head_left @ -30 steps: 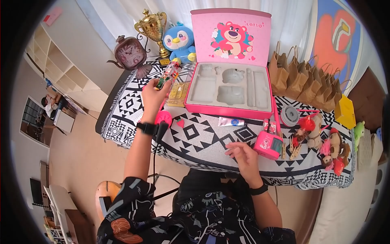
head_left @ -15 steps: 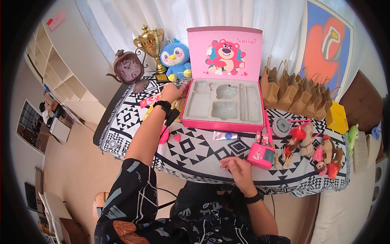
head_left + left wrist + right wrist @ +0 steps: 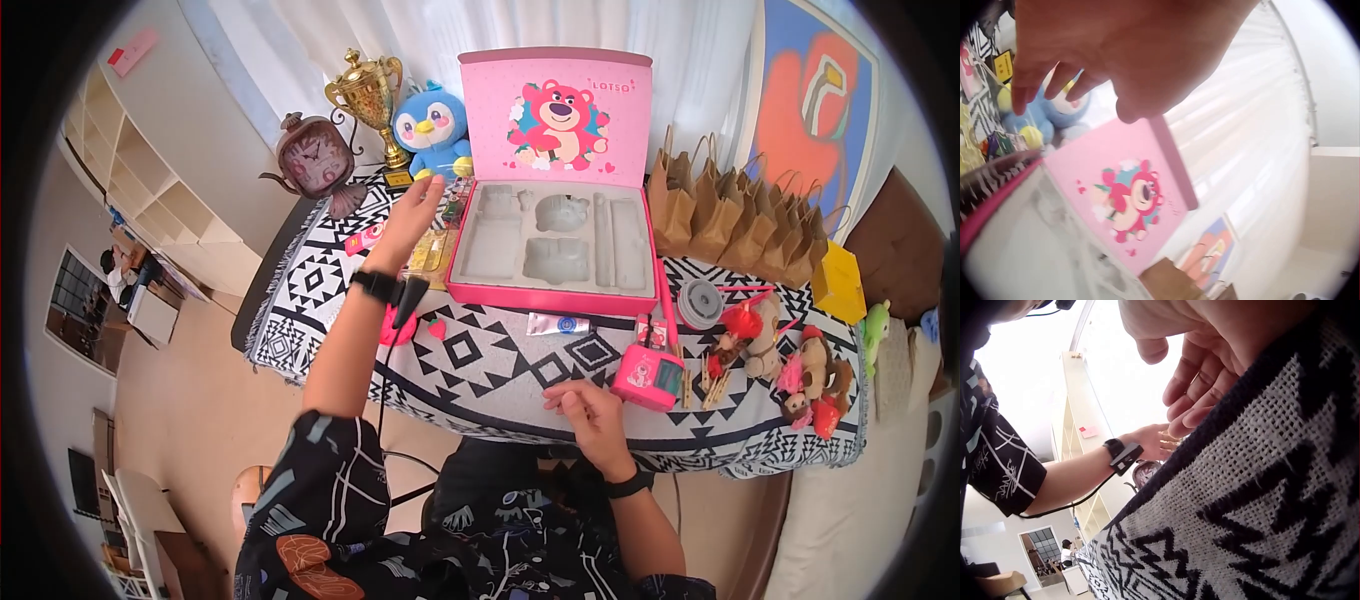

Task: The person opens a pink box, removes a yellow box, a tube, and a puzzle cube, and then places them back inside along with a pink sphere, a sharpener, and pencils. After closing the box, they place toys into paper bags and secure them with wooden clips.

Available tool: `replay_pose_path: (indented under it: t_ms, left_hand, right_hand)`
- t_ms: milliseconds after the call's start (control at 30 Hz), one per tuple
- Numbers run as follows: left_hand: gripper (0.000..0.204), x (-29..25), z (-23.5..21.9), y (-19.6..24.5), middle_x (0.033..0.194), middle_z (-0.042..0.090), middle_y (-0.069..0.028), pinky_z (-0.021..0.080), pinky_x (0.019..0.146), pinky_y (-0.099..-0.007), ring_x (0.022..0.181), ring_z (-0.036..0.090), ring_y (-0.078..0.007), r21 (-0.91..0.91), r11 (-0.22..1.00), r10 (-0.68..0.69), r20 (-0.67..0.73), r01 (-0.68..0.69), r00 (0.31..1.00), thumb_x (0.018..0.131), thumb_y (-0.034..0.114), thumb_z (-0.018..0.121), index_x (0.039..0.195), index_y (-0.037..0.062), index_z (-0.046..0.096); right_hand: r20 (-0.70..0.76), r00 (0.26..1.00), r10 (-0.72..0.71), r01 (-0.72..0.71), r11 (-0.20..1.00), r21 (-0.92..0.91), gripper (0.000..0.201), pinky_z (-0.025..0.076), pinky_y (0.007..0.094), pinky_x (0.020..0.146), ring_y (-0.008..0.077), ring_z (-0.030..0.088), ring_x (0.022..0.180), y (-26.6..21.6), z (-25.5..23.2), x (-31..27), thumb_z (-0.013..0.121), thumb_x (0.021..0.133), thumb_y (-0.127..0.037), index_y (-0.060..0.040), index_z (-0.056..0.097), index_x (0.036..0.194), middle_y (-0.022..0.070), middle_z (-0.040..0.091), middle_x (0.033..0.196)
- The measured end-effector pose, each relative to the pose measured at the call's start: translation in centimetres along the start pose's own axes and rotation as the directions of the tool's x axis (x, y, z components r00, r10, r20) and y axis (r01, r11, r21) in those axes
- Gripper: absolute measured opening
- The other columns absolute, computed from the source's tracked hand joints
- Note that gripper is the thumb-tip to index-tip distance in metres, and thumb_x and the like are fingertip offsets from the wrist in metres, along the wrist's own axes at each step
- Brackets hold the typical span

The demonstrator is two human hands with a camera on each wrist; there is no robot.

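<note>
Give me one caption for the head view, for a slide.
Left hand open beside the pink box; right hand near the cloth's front edge.

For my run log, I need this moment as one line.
left hand: empty, beside box | right hand: empty, fingers loosely curled | box: lid up, hollows empty

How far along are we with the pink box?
A colourful packet, earlier in the left hand, now lies beside the box; that placement looks done. Neither that hand nor the right hand holds anything. Possibly left: filling the grey insert's bare hollows; the tube lies outside.
</note>
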State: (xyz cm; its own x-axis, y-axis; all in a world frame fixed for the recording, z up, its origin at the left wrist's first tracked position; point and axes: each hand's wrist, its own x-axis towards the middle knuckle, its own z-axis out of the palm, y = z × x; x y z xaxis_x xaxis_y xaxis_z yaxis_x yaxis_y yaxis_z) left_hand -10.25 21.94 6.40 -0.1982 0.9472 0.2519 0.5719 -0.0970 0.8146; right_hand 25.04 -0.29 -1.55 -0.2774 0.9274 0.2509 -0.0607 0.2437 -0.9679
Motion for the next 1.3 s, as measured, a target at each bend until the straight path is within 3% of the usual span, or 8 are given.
replay_pose_path:
  t_ms: [100, 200, 233, 667, 1000, 1133, 1200, 1300]
  left_hand:
    - [0.039, -8.3, -0.3, 4.4, 0.084, 0.069, -0.0029, 0.049, 0.068, -0.0273, 0.075, 0.06, -0.0081, -0.095, 0.974, 0.204, -0.028, -0.206, 0.979, 0.11, 0.034, 0.055, 0.105, -0.0008, 0.073]
    - [0.044, -17.5, 0.9, 6.9, 0.062, 0.058, 0.0016, 0.041, 0.054, -0.0247, 0.059, 0.05, -0.0036, -0.202, 0.975, -0.046, 0.211, 0.089, 0.976, 0.108, 0.029, 0.061, 0.075, 0.0, 0.068]
    - [0.043, -19.4, 1.8, 5.4, 0.057, 0.052, 0.0035, 0.035, 0.049, -0.0258, 0.054, 0.043, -0.0031, -0.155, 0.988, 0.037, 0.227, -0.002, 0.973, 0.106, 0.026, 0.065, 0.071, 0.0005, 0.066]
    - [0.036, -25.6, 6.2, 1.8, 0.056, 0.05, -0.0105, 0.036, 0.047, -0.0346, 0.047, 0.043, -0.017, -0.016, 1.0, 0.028, 0.036, -0.027, 0.999, 0.097, 0.02, 0.071, 0.069, -0.0008, 0.06]
    - [0.018, -21.3, -1.1, -1.1, 0.071, 0.063, 0.0042, 0.041, 0.058, -0.0222, 0.064, 0.05, -0.0026, -0.044, 0.999, -0.015, -0.316, 0.001, 0.949, 0.1, 0.013, 0.07, 0.086, 0.0025, 0.07]
    - [0.012, -18.9, -1.7, 2.9, 0.082, 0.073, -0.0022, 0.048, 0.061, -0.0226, 0.066, 0.062, -0.0062, 0.061, 0.998, 0.031, -0.042, -0.028, 0.999, 0.095, 0.012, 0.076, 0.101, 0.0022, 0.074]
    - [0.015, -19.1, 0.5, 5.9, 0.089, 0.075, -0.0062, 0.051, 0.061, -0.0263, 0.066, 0.065, -0.0119, 0.181, 0.933, 0.283, 0.162, -0.31, 0.945, 0.091, 0.012, 0.079, 0.104, 0.0038, 0.075]
    - [0.026, -18.7, 3.8, 7.6, 0.097, 0.074, -0.0078, 0.054, 0.065, -0.0304, 0.073, 0.069, -0.0166, 0.188, 0.928, 0.246, 0.342, -0.323, 0.907, 0.088, 0.013, 0.079, 0.112, 0.0032, 0.074]
  right_hand:
    - [-0.015, 1.0, -0.003, 0.002, 0.999, -0.053, 0.023, 0.055, 0.0293, 0.073, 0.0183, 0.075, 0.082, -0.2, 0.1, 0.1, 0.064, 0.103, -0.018, 0.0018, 0.075, 0.103, 0.0123, 0.076, 0.091]
    - [-0.01, 1.0, -0.019, 0.018, 0.993, -0.121, 0.023, 0.055, 0.0293, 0.073, 0.0183, 0.075, 0.081, -0.3, 0.2, 0.2, 0.065, 0.103, -0.018, 0.002, 0.075, 0.102, 0.0123, 0.076, 0.091]
    - [0.015, 1.0, 0.012, -0.01, 0.991, -0.137, 0.026, 0.056, 0.0289, 0.076, 0.0184, 0.074, 0.084, -0.6, 0.2, 0.2, 0.063, 0.104, -0.02, 0.0029, 0.074, 0.103, 0.0117, 0.075, 0.092]
    - [-0.059, 0.998, -0.001, -0.01, 0.981, -0.195, 0.013, 0.055, 0.0281, 0.072, 0.0169, 0.072, 0.078, -0.4, 1.1, 0.3, 0.069, 0.099, -0.008, 0.0037, 0.074, 0.099, 0.0113, 0.075, 0.089]
    - [-0.051, 0.99, -0.129, 0.112, 0.96, -0.256, 0.013, 0.05, 0.0299, 0.064, 0.0176, 0.065, 0.069, -0.1, 0.8, 0.2, 0.072, 0.096, -0.011, 0.0022, 0.073, 0.098, 0.0093, 0.07, 0.081]
    - [-0.052, 0.988, -0.149, 0.132, 0.961, -0.242, 0.013, 0.051, 0.0305, 0.064, 0.018, 0.065, 0.068, 0.5, 0.9, 0.1, 0.071, 0.097, -0.011, 0.0019, 0.073, 0.098, 0.0095, 0.069, 0.08]
    - [-0.062, 0.985, -0.159, 0.141, 0.961, -0.237, 0.013, 0.051, 0.0308, 0.063, 0.018, 0.065, 0.068, 0.5, 1.0, 0.2, 0.07, 0.097, -0.011, 0.0019, 0.072, 0.098, 0.0096, 0.069, 0.08]
    - [-0.055, 0.987, -0.153, 0.136, 0.961, -0.242, 0.013, 0.051, 0.0311, 0.063, 0.0181, 0.065, 0.068, 0.3, 0.9, 0.1, 0.07, 0.097, -0.01, 0.0021, 0.072, 0.098, 0.0097, 0.069, 0.08]
